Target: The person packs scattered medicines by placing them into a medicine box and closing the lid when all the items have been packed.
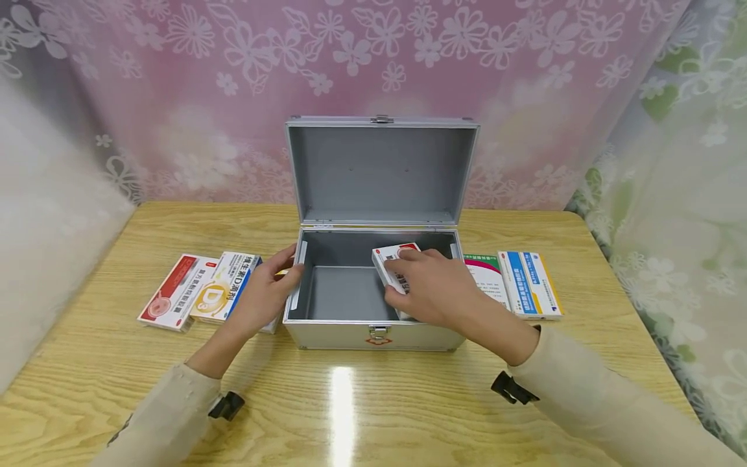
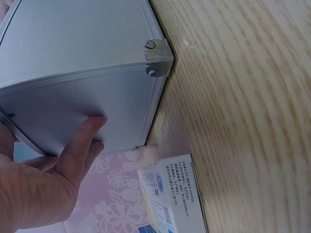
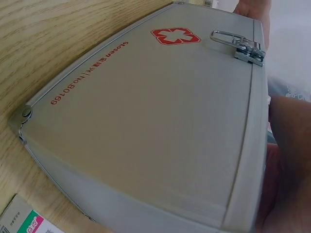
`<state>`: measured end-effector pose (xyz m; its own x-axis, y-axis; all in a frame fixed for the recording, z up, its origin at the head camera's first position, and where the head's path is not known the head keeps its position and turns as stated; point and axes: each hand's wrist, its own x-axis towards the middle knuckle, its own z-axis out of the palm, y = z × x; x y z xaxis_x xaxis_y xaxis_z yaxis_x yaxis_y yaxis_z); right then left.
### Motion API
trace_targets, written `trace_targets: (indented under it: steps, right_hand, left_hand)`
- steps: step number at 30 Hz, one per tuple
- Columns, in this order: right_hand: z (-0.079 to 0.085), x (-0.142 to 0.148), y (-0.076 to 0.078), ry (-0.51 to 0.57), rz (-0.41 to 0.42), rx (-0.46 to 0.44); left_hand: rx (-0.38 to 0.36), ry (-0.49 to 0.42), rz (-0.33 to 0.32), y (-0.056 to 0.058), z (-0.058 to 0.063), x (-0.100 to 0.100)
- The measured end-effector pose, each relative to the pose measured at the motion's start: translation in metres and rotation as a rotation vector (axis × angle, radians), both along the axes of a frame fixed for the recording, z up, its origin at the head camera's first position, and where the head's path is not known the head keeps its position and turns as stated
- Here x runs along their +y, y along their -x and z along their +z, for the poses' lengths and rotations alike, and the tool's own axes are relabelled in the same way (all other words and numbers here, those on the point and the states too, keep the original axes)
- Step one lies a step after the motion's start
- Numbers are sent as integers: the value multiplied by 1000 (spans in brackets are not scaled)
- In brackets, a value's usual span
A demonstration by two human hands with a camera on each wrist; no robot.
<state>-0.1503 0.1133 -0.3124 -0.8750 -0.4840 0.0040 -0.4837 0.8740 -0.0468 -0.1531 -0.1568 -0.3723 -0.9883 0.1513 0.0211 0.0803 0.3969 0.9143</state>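
Note:
An aluminium first-aid case (image 1: 338,336) stands on the table with its lid raised. My left hand (image 1: 265,292) grips the case's left wall near the rim; in the left wrist view its fingers (image 2: 80,141) lie against the outer side. Inside the case, toward the right, my right hand (image 1: 438,288) holds a white and red medicine box (image 1: 382,266), tilted, its lower part hidden by the fingers. In the right wrist view, the case's front covers most of that hand (image 3: 291,141).
Left of the case lie a red and white medicine box (image 1: 177,292) and a vitamin D box (image 1: 224,288), with another partly behind my left hand. To the right are a green and white box (image 1: 487,279) and a blue and white box (image 1: 531,285). A floral curtain (image 1: 373,58) hangs behind.

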Motion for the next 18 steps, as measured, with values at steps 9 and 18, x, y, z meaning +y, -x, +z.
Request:
trace_targets:
  steps: [9, 18]
  right_hand:
    - [-10, -1, 4, -59, -20, -29]
    - [-21, 2, 9, -81, -30, -1]
  left_hand:
    - [-5, 0, 6, -1, 1, 2]
    - [-9, -4, 9, -2, 2, 1]
